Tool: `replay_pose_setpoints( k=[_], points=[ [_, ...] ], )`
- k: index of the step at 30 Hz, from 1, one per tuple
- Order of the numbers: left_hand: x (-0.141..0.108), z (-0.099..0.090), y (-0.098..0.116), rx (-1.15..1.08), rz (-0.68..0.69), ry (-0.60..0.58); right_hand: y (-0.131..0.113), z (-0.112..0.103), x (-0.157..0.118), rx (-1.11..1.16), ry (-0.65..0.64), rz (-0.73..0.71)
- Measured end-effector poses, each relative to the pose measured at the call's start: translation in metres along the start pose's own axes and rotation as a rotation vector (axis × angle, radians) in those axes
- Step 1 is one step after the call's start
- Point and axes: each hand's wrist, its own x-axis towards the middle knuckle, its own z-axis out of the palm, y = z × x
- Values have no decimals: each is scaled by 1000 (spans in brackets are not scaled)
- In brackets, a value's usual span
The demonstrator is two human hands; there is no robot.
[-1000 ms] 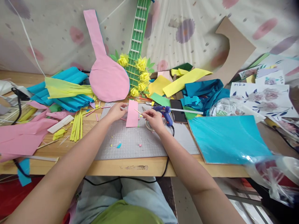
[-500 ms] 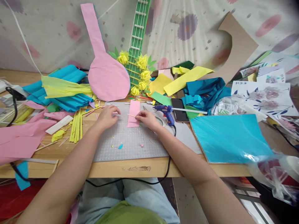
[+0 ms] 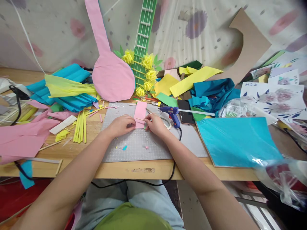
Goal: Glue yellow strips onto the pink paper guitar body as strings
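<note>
A small pink paper strip (image 3: 140, 110) lies upright on the grey cutting mat (image 3: 134, 151). Across its lower part runs a thin wooden stick (image 3: 139, 119), its right end pinched in my right hand (image 3: 154, 124). My left hand (image 3: 122, 125) rests at the strip's lower left corner, fingers curled together; whether they grip the paper is too small to tell. Just right of my right hand are a roll of tape (image 3: 166, 122) and a blue glue gun (image 3: 173, 115) with a long white glue stick. Small blue and pink scraps lie on the mat below my hands.
Behind stand a pink guitar-shaped piece (image 3: 114, 76) and a green one (image 3: 141, 41) with yellow flowers. Crepe paper (image 3: 69, 89) and yellow strips (image 3: 80, 127) lie left. A phone (image 3: 185, 110) and blue sheet (image 3: 240, 140) are right. A black cable (image 3: 173, 169) hangs over the edge.
My left hand has moved right and slightly down to the pink strip's lower left corner, its fingers drawn together. My right hand still pinches the stick. The view has shifted slightly.
</note>
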Motion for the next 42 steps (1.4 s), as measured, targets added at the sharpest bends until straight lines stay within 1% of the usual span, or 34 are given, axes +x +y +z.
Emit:
replay_pose_setpoints(
  k=[2, 5, 7, 9, 11, 14, 17, 19, 20, 22, 24, 26, 28, 36, 42],
  points=[
    [0, 1, -1, 21, 6, 13, -1, -1, 0, 4, 56, 8],
    [2, 2, -3, 48, 12, 7, 2, 0, 3, 152, 142, 37],
    [2, 2, -3, 61, 5, -10, 5, 4, 6, 284, 163, 41],
    [3, 2, 0, 80, -14, -16, 8, 8, 9, 352, 172, 10],
    [3, 3, 4, 108, -37, -2, 11, 11, 11, 329, 184, -28],
    [2, 4, 11, 153, -107, 52, 14, 11, 12, 203, 183, -51],
    [1, 4, 14, 149, -236, 104, 14, 6, 10, 79, 115, -92],
    [1, 4, 13, 117, -292, 102, 12, 1, 7, 15, 67, -148],
    [1, 4, 13, 101, -299, 91, 10, -1, 6, -12, 47, -177],
    [1, 3, 12, 85, -272, 77, 8, -3, 5, -55, 16, -227],
    [1, 3, 12, 101, -207, 68, 8, -4, 5, -79, -2, -258],
    [1, 2, 12, 131, -143, 58, 8, -4, 5, -84, -8, -267],
    [1, 2, 13, 151, -114, 49, 9, -3, 5, -85, -23, -275],
    [2, 4, 10, 173, -121, 34, 7, -3, 5, -97, -76, -305],
    [2, 4, 11, 159, -108, 39, 6, -4, 5, -153, -94, -326]
  ],
)
